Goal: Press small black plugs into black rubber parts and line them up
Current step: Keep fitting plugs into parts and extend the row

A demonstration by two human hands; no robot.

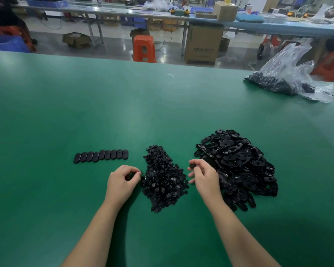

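A row of several finished black rubber parts [101, 155] lies side by side on the green table [123, 105], left of centre. A heap of small black plugs [163, 180] sits between my hands. A larger heap of black rubber parts [239, 166] lies to the right. My left hand [121, 181] is curled at the plug heap's left edge, thumb meeting forefinger; whether a plug is between them is hidden. My right hand [203, 177] hovers between the two heaps and pinches a small black piece [192, 165] at its fingertips.
A clear plastic bag [289, 78] holding more black parts lies at the table's far right edge. Beyond the far edge stand an orange stool [144, 48], a cardboard box [202, 45] and long workbenches. Bare green surface stretches ahead and to the left.
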